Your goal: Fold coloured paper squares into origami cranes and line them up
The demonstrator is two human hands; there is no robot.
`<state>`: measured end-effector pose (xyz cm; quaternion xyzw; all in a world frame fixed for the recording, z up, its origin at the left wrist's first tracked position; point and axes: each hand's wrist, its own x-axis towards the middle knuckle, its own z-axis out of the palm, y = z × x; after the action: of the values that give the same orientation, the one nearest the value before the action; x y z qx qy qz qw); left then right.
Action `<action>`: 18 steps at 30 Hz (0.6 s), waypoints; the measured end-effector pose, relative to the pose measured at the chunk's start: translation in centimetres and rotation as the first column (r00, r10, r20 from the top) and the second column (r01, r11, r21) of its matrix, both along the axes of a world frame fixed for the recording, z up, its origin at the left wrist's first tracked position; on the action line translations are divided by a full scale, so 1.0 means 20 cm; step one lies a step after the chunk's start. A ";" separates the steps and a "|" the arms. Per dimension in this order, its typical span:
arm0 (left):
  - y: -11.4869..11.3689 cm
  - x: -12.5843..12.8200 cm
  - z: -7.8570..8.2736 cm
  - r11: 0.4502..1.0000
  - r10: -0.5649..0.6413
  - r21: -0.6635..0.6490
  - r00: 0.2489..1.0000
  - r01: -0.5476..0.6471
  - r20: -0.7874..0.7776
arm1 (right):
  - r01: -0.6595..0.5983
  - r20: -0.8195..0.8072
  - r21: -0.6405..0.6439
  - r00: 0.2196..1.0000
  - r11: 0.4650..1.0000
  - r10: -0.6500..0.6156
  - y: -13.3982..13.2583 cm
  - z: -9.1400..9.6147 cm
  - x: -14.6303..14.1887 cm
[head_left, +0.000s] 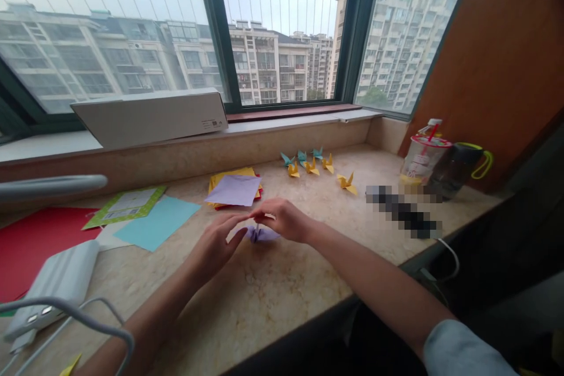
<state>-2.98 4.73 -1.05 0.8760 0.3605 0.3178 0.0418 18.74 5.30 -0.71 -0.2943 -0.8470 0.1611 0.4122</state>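
A purple origami crane [261,235] stands on the stone counter [268,294] between my hands, its wings spread to both sides. My right hand [282,218] comes over it from the right, its thumb and fingertips pinched at the crane's raised upper point. From the left, my left hand [222,236] reaches in with fingers stretched out and thumb held apart. Its fingertips meet those of the right hand above the crane, and the thumb is close to the left wing; whether it touches the paper is hard to see.
Behind my hands lies a stack of square paper [233,189], purple on top. Yellow cranes [348,183] and teal cranes [302,157] stand farther back. Blue paper [158,222], a red sheet [39,247] and a white power strip [57,282] lie left; a drink cup [423,158] and bottle [456,167] stand right.
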 end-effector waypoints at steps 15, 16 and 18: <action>-0.04 0.00 0.02 0.992 0.119 -0.030 0.991 -0.121 -0.066 | 0.089 0.036 -0.047 0.996 0.995 -0.087 0.00 0.00 0.03; -0.05 0.00 0.03 0.992 0.124 -0.032 0.991 -0.126 -0.057 | 0.092 0.021 -0.055 0.996 0.994 -0.091 0.00 0.00 0.03; -0.05 0.00 0.03 0.992 0.122 -0.032 0.992 -0.124 -0.041 | 0.105 0.002 -0.074 0.994 0.992 -0.105 0.01 0.00 0.03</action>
<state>-2.93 3.64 -0.36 0.8572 0.4199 0.2965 0.0300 19.34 5.42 -0.75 -0.3534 -0.8235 0.1706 0.4097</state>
